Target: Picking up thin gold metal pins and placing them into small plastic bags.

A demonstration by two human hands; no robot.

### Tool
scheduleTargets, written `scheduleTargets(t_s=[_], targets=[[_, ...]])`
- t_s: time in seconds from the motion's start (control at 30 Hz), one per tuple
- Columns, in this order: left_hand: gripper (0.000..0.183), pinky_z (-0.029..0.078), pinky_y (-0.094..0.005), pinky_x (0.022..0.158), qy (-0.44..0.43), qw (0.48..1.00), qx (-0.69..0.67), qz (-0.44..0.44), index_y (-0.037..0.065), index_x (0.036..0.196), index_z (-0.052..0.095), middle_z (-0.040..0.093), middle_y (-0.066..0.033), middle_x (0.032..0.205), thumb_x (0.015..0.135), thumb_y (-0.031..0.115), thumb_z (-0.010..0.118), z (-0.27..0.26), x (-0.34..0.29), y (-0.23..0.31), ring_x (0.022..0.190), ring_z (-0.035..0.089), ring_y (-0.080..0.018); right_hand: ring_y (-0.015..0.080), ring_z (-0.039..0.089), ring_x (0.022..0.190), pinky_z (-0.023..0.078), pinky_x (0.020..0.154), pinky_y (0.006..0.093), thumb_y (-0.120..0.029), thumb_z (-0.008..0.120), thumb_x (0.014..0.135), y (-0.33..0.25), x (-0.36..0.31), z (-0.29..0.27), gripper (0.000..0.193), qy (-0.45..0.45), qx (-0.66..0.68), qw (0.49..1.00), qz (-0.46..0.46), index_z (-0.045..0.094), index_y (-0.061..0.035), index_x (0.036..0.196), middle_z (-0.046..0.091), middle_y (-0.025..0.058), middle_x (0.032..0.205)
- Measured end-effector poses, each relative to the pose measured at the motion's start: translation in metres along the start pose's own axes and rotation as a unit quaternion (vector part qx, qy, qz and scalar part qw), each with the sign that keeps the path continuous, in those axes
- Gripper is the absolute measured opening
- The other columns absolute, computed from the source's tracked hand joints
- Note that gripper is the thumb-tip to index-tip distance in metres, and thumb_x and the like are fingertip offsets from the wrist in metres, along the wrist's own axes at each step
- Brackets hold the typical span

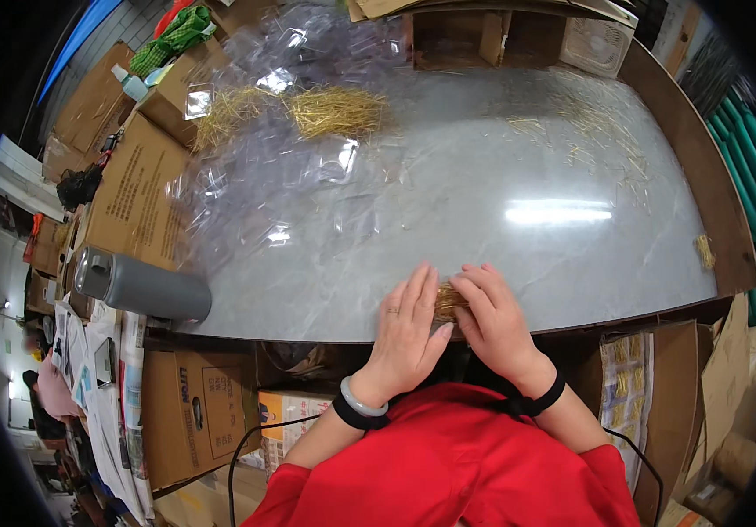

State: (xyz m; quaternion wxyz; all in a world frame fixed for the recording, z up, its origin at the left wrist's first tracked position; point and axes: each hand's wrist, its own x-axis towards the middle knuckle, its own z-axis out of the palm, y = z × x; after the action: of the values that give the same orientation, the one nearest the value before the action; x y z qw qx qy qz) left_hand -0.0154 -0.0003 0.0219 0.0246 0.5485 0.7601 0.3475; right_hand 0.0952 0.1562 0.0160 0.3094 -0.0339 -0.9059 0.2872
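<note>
Wide tabletop beyond near-edge bundle

Between the fingers of the bare left hand and right hand is a small bundle of thin golden strands. Left of the fingers is a grey cylindrical bottle; farther forward lie transparent plastic pieces.

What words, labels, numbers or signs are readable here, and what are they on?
Lower-left brown carton: large dark lettering and smaller print, not copied here.
Tall upper-left carton: rows of dark print, too small to read.
Orange-and-white printed sheet: dark characters, too blurred to read.
</note>
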Motion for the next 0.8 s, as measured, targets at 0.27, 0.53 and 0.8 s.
scheduleTargets(t_s=[0.27, 0.53, 0.8], targets=[[0.064, 0.028, -0.0528, 0.121, -0.048, 0.997, -0.013, 0.051, -0.006, 0.151, 0.036, 0.039, -0.026, 0.154, 0.096, 0.015, 0.061, 0.009, 0.012, -0.011, 0.145, 0.034, -0.0472, 0.0424, 0.039, 0.145, 0.028, 0.122, 0.0533, -0.005, 0.07, 0.083, 0.006, -0.017, -0.028, 0.081, -0.017, 0.135, 0.985, 0.102, 0.033, 0.0018, 0.154, 0.045, 0.025, 0.151], [0.055, 0.034, -0.051, 0.118, -0.026, 0.999, 0.013, 0.033, -0.004, 0.146, 0.041, 0.041, -0.0262, 0.152, 0.097, 0.014, 0.061, 0.013, 0.012, -0.005, 0.146, 0.035, -0.0464, 0.0454, 0.041, 0.142, 0.029, 0.12, 0.0562, -0.011, 0.066, 0.089, -0.007, -0.022, -0.027, 0.07, -0.087, 0.07, 0.989, 0.092, 0.037, 0.0021, 0.151, 0.045, 0.0248, 0.152], [0.053, 0.036, -0.0495, 0.116, -0.02, 0.999, 0.022, 0.031, -0.004, 0.144, 0.043, 0.041, -0.0257, 0.151, 0.098, 0.016, 0.061, 0.017, 0.009, -0.004, 0.143, 0.038, -0.0453, 0.0342, 0.062, 0.1, 0.05, 0.086, 0.0431, -0.001, 0.071, 0.084, -0.006, -0.021, -0.016, 0.018, 0.098, -0.008, 0.985, 0.143, 0.065, -0.003, 0.101, 0.063, 0.0142, 0.11]])
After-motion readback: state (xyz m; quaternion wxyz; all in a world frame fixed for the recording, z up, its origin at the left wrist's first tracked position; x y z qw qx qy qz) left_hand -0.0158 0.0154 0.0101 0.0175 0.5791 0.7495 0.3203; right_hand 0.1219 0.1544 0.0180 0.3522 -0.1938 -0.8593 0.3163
